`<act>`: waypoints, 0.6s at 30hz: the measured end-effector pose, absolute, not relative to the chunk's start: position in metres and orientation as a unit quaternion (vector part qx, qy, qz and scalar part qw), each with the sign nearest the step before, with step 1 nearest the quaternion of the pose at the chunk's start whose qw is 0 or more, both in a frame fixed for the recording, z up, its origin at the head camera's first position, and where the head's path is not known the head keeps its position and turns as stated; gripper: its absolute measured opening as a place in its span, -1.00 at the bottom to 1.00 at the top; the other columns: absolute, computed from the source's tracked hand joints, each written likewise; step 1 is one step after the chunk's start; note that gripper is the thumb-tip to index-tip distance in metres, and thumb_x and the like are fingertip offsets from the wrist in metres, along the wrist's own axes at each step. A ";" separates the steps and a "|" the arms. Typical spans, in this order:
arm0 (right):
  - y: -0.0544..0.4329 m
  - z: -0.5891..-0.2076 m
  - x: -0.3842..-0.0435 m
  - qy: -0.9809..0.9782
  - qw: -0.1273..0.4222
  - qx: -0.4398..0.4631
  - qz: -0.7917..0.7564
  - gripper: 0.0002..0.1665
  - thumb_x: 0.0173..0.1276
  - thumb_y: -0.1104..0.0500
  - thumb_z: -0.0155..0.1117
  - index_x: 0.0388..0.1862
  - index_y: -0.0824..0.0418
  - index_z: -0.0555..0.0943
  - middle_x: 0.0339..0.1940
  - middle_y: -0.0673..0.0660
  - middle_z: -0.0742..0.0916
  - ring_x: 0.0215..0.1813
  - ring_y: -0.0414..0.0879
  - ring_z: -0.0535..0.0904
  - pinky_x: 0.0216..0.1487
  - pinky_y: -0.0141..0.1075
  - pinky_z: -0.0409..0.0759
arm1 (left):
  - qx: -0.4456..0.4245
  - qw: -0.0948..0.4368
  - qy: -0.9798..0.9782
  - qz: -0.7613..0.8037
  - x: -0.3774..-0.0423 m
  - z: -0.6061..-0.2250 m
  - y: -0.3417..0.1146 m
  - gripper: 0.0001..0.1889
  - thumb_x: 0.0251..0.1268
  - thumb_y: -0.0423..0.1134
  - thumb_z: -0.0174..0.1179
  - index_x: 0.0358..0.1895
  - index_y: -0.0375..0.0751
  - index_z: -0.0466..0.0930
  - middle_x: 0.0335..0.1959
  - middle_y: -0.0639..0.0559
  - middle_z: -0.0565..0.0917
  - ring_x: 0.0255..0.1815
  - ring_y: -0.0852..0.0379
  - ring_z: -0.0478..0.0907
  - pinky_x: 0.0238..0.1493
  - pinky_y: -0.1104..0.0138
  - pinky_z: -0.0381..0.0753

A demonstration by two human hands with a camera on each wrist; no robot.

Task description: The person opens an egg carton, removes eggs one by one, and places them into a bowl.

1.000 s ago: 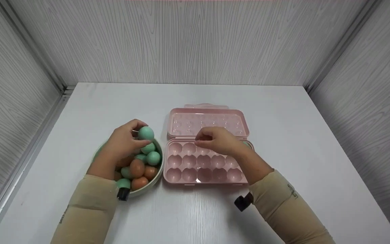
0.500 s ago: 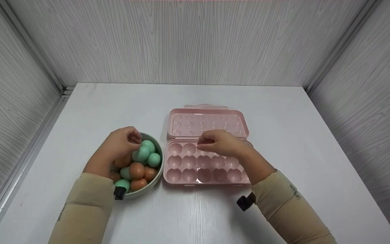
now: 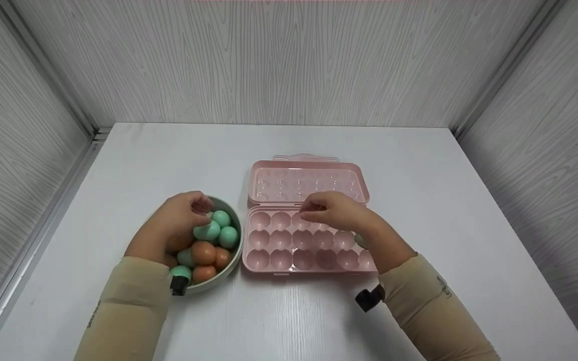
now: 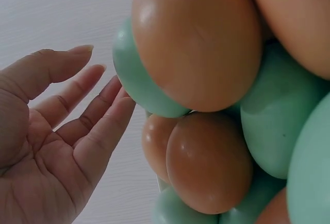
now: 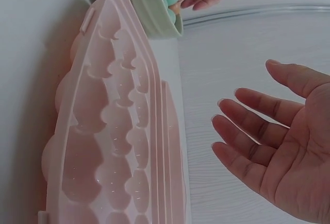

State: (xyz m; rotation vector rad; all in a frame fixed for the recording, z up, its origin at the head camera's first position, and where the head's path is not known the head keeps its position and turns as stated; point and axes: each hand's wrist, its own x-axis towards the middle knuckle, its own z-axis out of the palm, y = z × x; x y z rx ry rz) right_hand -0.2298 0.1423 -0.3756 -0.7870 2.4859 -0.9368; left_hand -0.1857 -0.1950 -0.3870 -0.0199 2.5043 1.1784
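A pale green bowl [image 3: 226, 204] holds several green and brown eggs. My left hand [image 3: 173, 220] hangs over its far left side, fingers loosely bent and holding nothing. Just by its fingertips lies a green egg [image 3: 206, 231] on top of the pile; whether they touch is unclear. In the left wrist view, the fingers of the left hand [image 4: 67, 136] are spread beside a green egg [image 4: 139, 80]. My right hand [image 3: 338, 210] hovers over the back row of a pink egg carton [image 3: 281, 259], relaxed and without anything in it. Part of a green egg [image 3: 359, 241] shows in the carton beside the right wrist.
The carton's lid [image 3: 309, 183] lies folded back behind the cups. Carton and bowl stand side by side on a white table [image 3: 419, 175]. Grey wood-grain panels [image 3: 289, 60] enclose the table at the back and sides. The right forearm hides the carton's right end.
My left hand has lowered a green egg onto the bowl's pile and let go of it. The right hand has drifted slightly to the right, uncovering part of the egg in the carton.
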 end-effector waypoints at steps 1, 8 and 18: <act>0.146 -0.375 -0.230 0.880 0.182 -0.277 -0.341 -0.75 0.28 0.00 0.19 -0.19 0.12 0.61 -0.33 -0.06 0.64 -0.24 -0.16 0.51 -0.15 -0.26 0.49 | -0.008 0.186 0.887 0.422 -0.186 -0.386 -0.194 -0.69 0.26 -0.34 0.04 0.08 -0.17 0.39 0.13 -0.11 0.42 0.16 -0.07 0.30 0.22 0.03 0.23; 0.176 -0.375 -0.235 0.868 0.168 -0.254 -0.392 -0.76 0.27 0.06 0.22 -0.16 0.16 0.60 -0.26 0.04 0.65 -0.17 -0.11 0.53 -0.09 -0.24 0.51 | 0.007 0.159 0.891 0.425 -0.188 -0.381 -0.182 -0.67 0.26 -0.25 0.11 0.08 -0.17 0.40 0.11 -0.09 0.46 0.15 -0.04 0.35 0.21 0.06 0.27; 0.218 -0.383 -0.234 0.882 0.151 -0.206 -0.396 -0.71 0.20 0.11 0.31 -0.12 0.17 0.58 -0.23 0.09 0.63 -0.15 -0.07 0.53 -0.12 -0.24 0.54 | 0.035 0.108 0.903 0.416 -0.188 -0.373 -0.158 -0.70 0.22 -0.13 0.17 0.01 -0.07 0.47 0.04 -0.03 0.54 0.08 0.03 0.46 0.18 0.09 0.30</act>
